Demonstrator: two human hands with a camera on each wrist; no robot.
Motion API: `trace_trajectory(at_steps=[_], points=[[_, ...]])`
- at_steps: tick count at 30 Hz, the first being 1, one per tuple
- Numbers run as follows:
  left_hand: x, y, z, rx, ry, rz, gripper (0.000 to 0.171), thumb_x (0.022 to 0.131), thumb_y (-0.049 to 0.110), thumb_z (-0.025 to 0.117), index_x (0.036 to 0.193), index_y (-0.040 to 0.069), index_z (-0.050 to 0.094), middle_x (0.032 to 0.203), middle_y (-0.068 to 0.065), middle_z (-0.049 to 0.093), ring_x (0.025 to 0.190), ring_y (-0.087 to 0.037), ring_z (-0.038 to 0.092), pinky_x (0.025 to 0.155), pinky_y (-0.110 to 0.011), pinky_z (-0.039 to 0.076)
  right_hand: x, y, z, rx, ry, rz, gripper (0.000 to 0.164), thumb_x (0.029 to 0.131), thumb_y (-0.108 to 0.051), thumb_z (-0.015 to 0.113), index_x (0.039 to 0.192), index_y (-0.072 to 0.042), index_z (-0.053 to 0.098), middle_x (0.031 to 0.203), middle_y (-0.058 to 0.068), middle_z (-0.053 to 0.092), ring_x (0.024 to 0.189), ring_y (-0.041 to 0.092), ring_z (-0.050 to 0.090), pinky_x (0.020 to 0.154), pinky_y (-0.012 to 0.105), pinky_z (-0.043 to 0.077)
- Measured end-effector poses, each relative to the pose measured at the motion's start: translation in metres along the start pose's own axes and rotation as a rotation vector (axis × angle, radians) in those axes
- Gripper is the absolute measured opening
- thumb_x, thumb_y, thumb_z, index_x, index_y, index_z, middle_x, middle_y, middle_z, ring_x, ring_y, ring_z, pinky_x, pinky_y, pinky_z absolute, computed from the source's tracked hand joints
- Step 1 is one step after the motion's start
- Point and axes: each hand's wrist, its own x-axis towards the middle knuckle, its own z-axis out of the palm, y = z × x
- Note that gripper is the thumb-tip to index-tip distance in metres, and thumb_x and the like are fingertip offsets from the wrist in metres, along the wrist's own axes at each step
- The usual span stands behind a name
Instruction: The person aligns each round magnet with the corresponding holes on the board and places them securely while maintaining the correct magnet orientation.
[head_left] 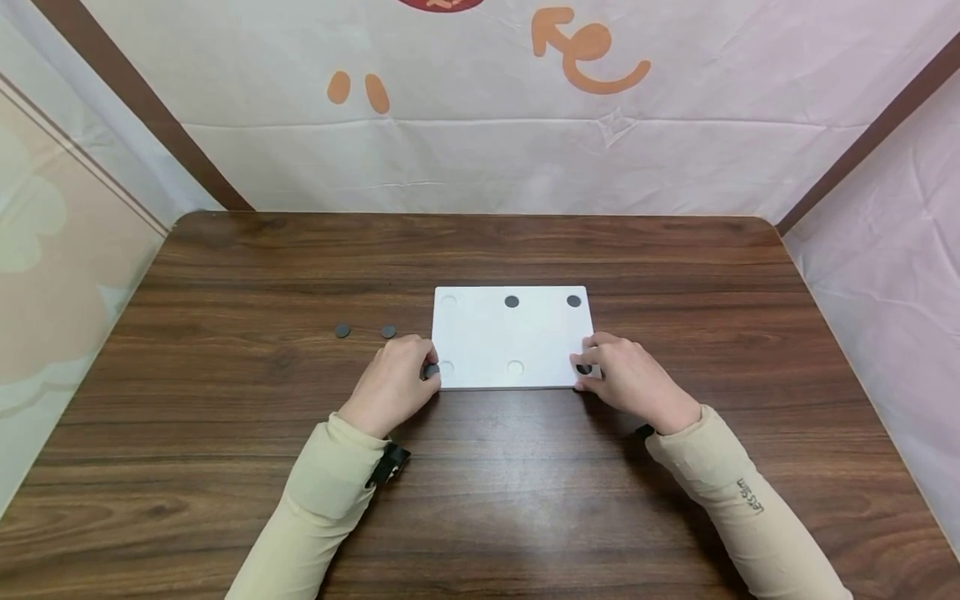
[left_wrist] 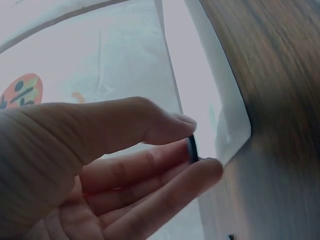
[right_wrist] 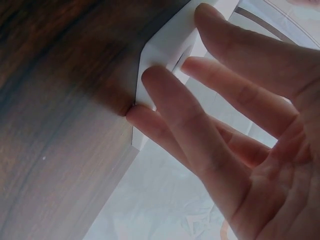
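Note:
A white rectangular board [head_left: 510, 337] with shallow round recesses lies flat on the table. My left hand [head_left: 396, 379] is at its front left corner and pinches a small black disc [left_wrist: 193, 149] on edge between thumb and fingertips, beside the bare front left recess [head_left: 447, 368]. My right hand [head_left: 626, 372] rests with spread fingers on the board's front right corner. Between those fingers a black disc [head_left: 584, 368] shows in its recess. Along the back row sit a middle disc [head_left: 512, 302] and a right disc [head_left: 573, 301].
Two loose black discs, a left one [head_left: 342, 331] and a right one [head_left: 388, 332], lie on the brown wooden table [head_left: 510, 492] left of the board. Bare recesses show at the back left [head_left: 448, 302] and front middle [head_left: 515, 367]. A printed white curtain [head_left: 480, 167] hangs behind the table.

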Motion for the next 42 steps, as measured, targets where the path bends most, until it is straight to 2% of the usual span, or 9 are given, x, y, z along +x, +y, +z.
trace_trajectory(at_steps=[6, 19, 25, 42], points=[[0.003, 0.007, 0.006, -0.011, 0.059, 0.056, 0.006, 0.08, -0.002, 0.063, 0.077, 0.002, 0.066, 0.075, -0.007, 0.06, 0.064, -0.017, 0.052, 0.06, -0.031, 0.047, 0.002, 0.001, 0.001, -0.001, -0.001, -0.006, 0.028, 0.077, -0.008, 0.079, 0.103, 0.001, 0.074, 0.102, 0.017, 0.067, 0.063, 0.015, 0.06, 0.061, 0.031, 0.051], [0.011, 0.018, 0.015, 0.006, 0.022, 0.077, 0.007, 0.08, -0.002, 0.064, 0.08, 0.003, 0.069, 0.076, -0.005, 0.06, 0.064, -0.016, 0.053, 0.06, -0.029, 0.048, 0.002, 0.0, -0.001, -0.009, 0.007, -0.017, 0.027, 0.076, -0.006, 0.08, 0.102, 0.001, 0.074, 0.102, 0.018, 0.067, 0.063, 0.014, 0.06, 0.06, 0.03, 0.051], [0.014, 0.025, 0.02, 0.033, 0.011, 0.085, 0.007, 0.08, 0.0, 0.065, 0.081, 0.004, 0.07, 0.078, -0.005, 0.063, 0.067, -0.017, 0.058, 0.061, -0.033, 0.051, 0.001, 0.002, 0.0, -0.012, 0.008, -0.018, 0.027, 0.076, -0.006, 0.08, 0.102, 0.001, 0.075, 0.099, 0.016, 0.067, 0.063, 0.012, 0.058, 0.06, 0.029, 0.05], [0.024, 0.04, 0.029, 0.008, -0.013, 0.126, 0.009, 0.081, -0.002, 0.064, 0.082, 0.003, 0.07, 0.082, -0.007, 0.065, 0.073, -0.018, 0.06, 0.067, -0.033, 0.052, 0.0, 0.001, 0.001, 0.0, 0.005, -0.014, 0.027, 0.076, -0.007, 0.08, 0.102, 0.0, 0.075, 0.099, 0.015, 0.066, 0.059, 0.009, 0.053, 0.058, 0.028, 0.049]])
